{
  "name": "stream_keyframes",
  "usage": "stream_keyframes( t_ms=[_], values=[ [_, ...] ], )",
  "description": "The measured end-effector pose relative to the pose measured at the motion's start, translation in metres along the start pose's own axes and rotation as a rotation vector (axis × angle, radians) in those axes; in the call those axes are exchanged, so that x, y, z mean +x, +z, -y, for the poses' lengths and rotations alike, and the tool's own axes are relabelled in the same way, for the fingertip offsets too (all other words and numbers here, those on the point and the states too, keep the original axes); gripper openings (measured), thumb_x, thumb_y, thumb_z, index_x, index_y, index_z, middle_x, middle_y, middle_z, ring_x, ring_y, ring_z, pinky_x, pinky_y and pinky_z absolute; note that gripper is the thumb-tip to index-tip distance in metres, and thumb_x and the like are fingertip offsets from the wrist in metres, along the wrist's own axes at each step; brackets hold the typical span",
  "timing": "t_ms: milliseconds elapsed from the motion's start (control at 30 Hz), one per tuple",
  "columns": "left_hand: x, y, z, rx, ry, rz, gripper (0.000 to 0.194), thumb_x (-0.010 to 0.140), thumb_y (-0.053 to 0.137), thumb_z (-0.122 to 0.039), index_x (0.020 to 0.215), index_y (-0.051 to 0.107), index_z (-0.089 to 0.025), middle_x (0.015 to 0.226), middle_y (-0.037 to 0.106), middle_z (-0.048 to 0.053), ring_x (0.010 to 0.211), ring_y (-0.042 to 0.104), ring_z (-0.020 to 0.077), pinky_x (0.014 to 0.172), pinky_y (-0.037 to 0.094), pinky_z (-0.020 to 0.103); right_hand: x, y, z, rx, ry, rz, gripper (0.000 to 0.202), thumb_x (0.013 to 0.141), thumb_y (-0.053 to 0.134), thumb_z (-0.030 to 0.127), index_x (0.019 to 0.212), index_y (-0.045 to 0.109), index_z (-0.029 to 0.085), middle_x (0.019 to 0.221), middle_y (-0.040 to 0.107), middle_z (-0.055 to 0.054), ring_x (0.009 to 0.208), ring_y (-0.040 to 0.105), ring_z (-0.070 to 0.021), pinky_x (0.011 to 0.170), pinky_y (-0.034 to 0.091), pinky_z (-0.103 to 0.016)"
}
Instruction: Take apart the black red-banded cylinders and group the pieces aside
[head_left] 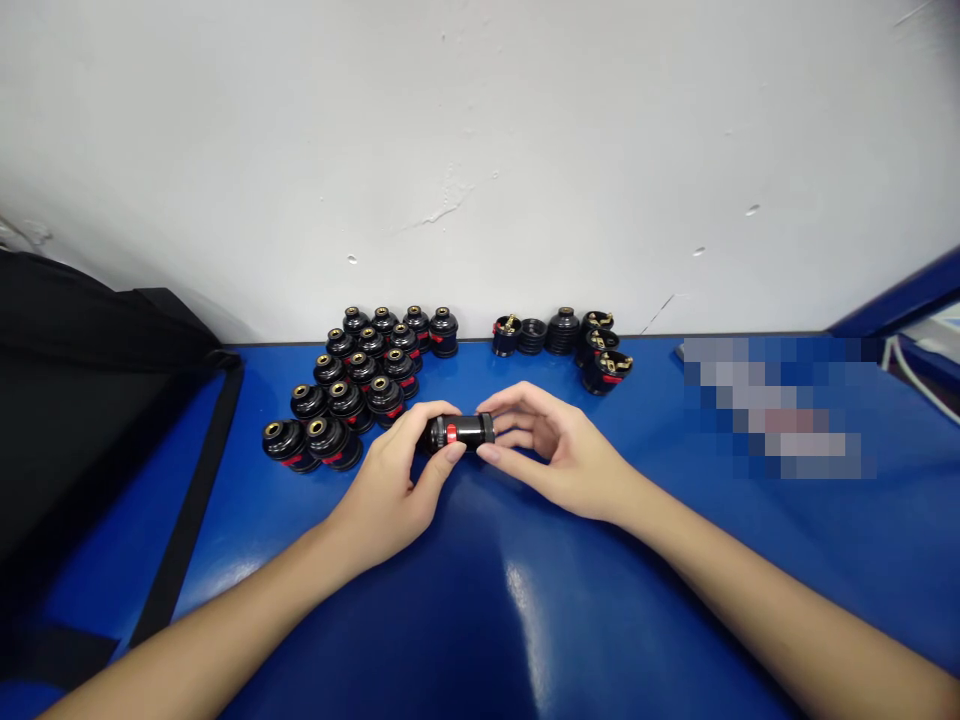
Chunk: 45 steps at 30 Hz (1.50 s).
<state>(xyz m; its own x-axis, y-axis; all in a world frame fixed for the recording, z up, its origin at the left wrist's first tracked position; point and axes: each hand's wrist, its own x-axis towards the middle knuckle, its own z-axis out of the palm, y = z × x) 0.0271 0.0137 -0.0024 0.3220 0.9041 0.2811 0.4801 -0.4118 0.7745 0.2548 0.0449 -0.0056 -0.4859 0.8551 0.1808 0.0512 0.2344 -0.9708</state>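
A black lamp holder [472, 430] with a red switch lies sideways between my two hands, just above the blue table. My left hand [397, 475] is closed around its domed left end, thumb along the front near the switch. At the opposite end, the thumb and fingers of my right hand [566, 455] pinch the ringed rim. To the left stand several similar black lamp holders [348, 402] in rows, upright with brass-coloured holes on top. Behind my right hand are open socket parts [607, 373] with brass contacts, a ribbed black shell [532, 336] and a domed cap [564, 330].
A white wall [480, 170] rises along the back edge of the blue table [465, 620]. A black bag [97, 400] with a strap [187, 500] occupies the left side. A blurred-out flat object [780, 410] lies at the right, near a blue frame [900, 295].
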Motion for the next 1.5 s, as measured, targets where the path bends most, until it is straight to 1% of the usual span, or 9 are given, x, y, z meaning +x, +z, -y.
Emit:
stream_keyframes(
  t_ms=[200,300,433,767,867,1033,1233,1333,1500],
  values=[
    [-0.0008,-0.0003,-0.0031,-0.001,-0.048,0.002,0.021,0.108,0.055,-0.036,0.119,0.063,-0.021,0.095,0.072,0.001,0.08,0.067,0.0154,0.071,0.05,0.026,-0.0044,0.0047,0.0015,-0.259,-0.287,-0.011,0.038,0.092,0.077,0.02,0.124,0.058,0.026,0.131,0.059,-0.011,0.124,0.062,-0.0244,0.105,0.059,-0.042],
    [0.0005,-0.0008,0.0,-0.009,0.055,-0.006,0.023,0.105,0.06,-0.031,0.127,0.062,-0.022,0.115,0.073,0.005,0.101,0.071,0.0184,0.09,0.053,0.029,-0.0059,0.0088,0.0022,-0.189,-0.132,-0.012,0.045,0.096,0.075,0.034,0.136,0.055,0.024,0.132,0.065,-0.012,0.11,0.071,-0.0214,0.094,0.064,-0.037],
    [0.0005,0.0,0.0014,0.023,0.118,-0.007,0.028,0.103,0.063,-0.027,0.131,0.061,-0.023,0.124,0.072,0.006,0.112,0.069,0.0201,0.098,0.052,0.03,-0.0039,0.0061,0.0002,-0.134,0.023,0.021,0.03,0.102,0.068,0.044,0.121,0.066,0.021,0.095,0.076,-0.004,0.076,0.074,-0.0159,0.071,0.064,-0.03],
    [0.0006,0.0012,-0.0054,-0.043,-0.197,-0.016,0.037,0.108,0.05,-0.05,0.101,0.068,-0.019,0.066,0.06,-0.003,0.057,0.054,0.0128,0.054,0.04,0.025,-0.0025,0.0037,0.0014,-0.534,-0.452,-0.072,0.036,0.094,0.081,0.021,0.128,0.069,0.021,0.125,0.078,-0.009,0.117,0.075,-0.0218,0.107,0.06,-0.035],
    [0.0006,0.0007,-0.0019,-0.047,-0.085,-0.038,0.027,0.107,0.056,-0.043,0.113,0.067,-0.02,0.087,0.071,0.0,0.072,0.065,0.0143,0.067,0.049,0.025,-0.0032,0.0055,0.0047,-0.431,-0.337,-0.095,0.052,0.091,0.084,0.031,0.136,0.062,0.02,0.128,0.075,-0.011,0.108,0.077,-0.0217,0.097,0.065,-0.034],
    [-0.0004,-0.0006,0.0018,-0.028,0.13,-0.038,0.029,0.103,0.064,-0.029,0.132,0.062,-0.022,0.126,0.071,0.006,0.115,0.068,0.0196,0.102,0.051,0.03,-0.0027,0.0049,0.0087,-0.237,-0.046,-0.063,0.024,0.107,0.059,0.041,0.11,0.064,0.019,0.078,0.073,-0.002,0.066,0.073,-0.0144,0.066,0.064,-0.027],
    [0.0001,-0.0009,-0.0042,-0.049,-0.191,-0.073,0.037,0.108,0.051,-0.049,0.104,0.071,-0.019,0.07,0.061,-0.002,0.058,0.053,0.0123,0.054,0.039,0.025,-0.0028,0.004,0.005,-0.223,-0.226,-0.048,0.028,0.097,0.076,0.029,0.121,0.064,0.021,0.11,0.07,-0.006,0.094,0.075,-0.018,0.087,0.066,-0.034],
    [0.0005,-0.0012,-0.0061,-0.07,-0.264,-0.064,0.047,0.107,0.049,-0.055,0.085,0.069,-0.018,0.058,0.053,-0.004,0.052,0.047,0.0117,0.051,0.035,0.025,-0.0031,0.0026,0.004,-0.368,-0.406,-0.019,0.024,0.097,0.074,0.019,0.118,0.065,0.024,0.116,0.067,-0.008,0.107,0.07,-0.0211,0.094,0.063,-0.038],
    [-0.0003,-0.0013,-0.0017,-0.077,-0.016,-0.028,0.026,0.107,0.058,-0.039,0.123,0.067,-0.021,0.104,0.074,0.004,0.084,0.067,0.0163,0.076,0.052,0.027,-0.0048,0.0046,0.0084,-0.433,-0.365,-0.071,0.053,0.092,0.08,0.028,0.136,0.051,0.025,0.126,0.063,-0.011,0.109,0.066,-0.0236,0.092,0.061,-0.04]
  ],
)
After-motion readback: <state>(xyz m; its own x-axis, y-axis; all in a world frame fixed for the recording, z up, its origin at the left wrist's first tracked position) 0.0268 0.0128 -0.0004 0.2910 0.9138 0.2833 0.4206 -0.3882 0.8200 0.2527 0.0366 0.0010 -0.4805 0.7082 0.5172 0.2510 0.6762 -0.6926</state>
